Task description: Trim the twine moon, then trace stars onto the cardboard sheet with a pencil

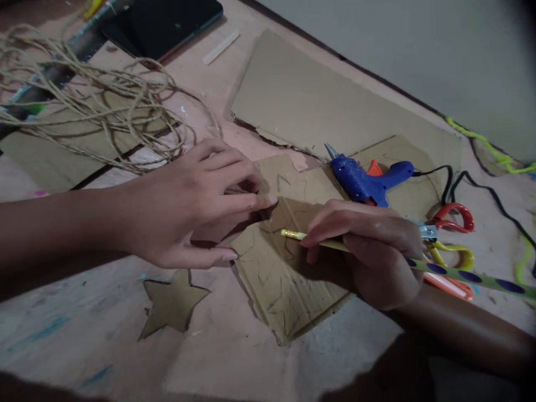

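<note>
A piece of cardboard (268, 279) with pencilled star outlines lies in the middle of the table. My left hand (205, 195) rests at its left edge, thumb and index fingertip touching it, fingers apart and the others bent. In my right hand (372, 251) is a pencil (330, 244) with a patterned body; its yellow eraser end points at the drawn lines, and I cannot tell whether it touches the cardboard. A cut-out cardboard star (171, 304) lies on the table, below my left hand.
A blue glue gun (360, 176) lies beyond my right hand, its black cord running right. Scissors (450, 234) with red and yellow handles lie beside it. A large cardboard sheet (301, 95) is behind. Tangled twine (125, 111) and a dark phone (167, 25) occupy the upper left.
</note>
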`<state>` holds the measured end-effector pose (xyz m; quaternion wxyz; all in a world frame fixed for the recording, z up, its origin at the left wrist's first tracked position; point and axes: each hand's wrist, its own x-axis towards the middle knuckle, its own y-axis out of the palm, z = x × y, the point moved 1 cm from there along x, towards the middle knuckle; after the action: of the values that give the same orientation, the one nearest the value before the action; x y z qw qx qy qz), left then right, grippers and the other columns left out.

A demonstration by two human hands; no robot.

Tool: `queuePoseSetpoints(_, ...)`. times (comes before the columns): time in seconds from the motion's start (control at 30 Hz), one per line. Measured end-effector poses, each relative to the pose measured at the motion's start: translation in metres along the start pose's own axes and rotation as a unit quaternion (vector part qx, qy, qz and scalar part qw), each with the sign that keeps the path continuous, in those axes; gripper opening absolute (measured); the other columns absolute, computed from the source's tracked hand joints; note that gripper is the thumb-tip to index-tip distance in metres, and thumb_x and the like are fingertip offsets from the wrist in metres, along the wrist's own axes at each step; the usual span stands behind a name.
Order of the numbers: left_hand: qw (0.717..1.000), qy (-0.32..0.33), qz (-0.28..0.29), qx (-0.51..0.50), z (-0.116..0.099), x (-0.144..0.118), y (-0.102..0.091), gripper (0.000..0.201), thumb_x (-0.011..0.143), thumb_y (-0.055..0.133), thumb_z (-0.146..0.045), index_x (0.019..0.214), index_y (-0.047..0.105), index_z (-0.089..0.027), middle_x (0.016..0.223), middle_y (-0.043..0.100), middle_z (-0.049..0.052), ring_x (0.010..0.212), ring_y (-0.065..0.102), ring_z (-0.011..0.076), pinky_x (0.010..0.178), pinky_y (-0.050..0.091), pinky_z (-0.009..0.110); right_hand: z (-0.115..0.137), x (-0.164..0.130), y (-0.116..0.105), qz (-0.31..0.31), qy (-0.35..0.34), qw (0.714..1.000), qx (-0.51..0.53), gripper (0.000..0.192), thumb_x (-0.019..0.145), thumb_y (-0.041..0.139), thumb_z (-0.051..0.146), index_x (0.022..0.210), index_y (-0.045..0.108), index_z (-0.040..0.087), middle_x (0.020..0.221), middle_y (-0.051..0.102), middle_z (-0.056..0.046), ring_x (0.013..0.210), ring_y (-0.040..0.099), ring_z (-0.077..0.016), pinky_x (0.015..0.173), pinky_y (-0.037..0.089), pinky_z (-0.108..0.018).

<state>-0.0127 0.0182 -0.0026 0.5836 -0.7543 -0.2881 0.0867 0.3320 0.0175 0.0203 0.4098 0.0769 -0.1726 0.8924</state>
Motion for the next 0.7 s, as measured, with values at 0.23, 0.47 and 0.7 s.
queuePoseSetpoints(0.23,1.0,0.015,-0.006,0.019,-0.0011,0.002,-0.0014,0.079,0.12,0.066,-0.071,0.185,0.054,-0.029,0.164,0.078,0.019,0.151,0.076,0.0476,0.137,0.047,0.069,0.001,0.0026,0.001,-0.046,0.046,0.998,0.011,0.033,0.111,0.065,0.013,0.095,0.091,0.023,0.079,0.083,-0.004,0.067,0.074,-0.0207,0.068,0.054,-0.037)
queuePoseSetpoints(0.47,0.999,0.018,-0.023,0.015,0.0016,0.0026,0.0006,0.072,0.123,0.06,-0.073,0.179,0.06,-0.029,0.158,0.078,0.018,0.145,0.077,0.0466,0.13,0.048,0.069,0.0,0.0032,0.001,-0.039,0.038,0.998,0.013,0.032,0.114,0.066,0.015,0.094,0.09,0.023,0.075,0.08,-0.004,0.068,0.071,-0.0212,0.069,0.051,-0.038)
queuePoseSetpoints(0.7,1.0,-0.003,-0.025,-0.004,0.0022,0.0006,0.0026,0.07,0.125,0.056,-0.075,0.182,0.06,-0.035,0.16,0.078,0.014,0.151,0.075,0.0436,0.136,0.048,0.068,-0.0001,0.003,0.0013,-0.028,0.057,0.998,0.007,0.037,0.115,0.064,0.011,0.093,0.091,0.024,0.076,0.081,-0.003,0.065,0.073,-0.0191,0.066,0.053,-0.035)
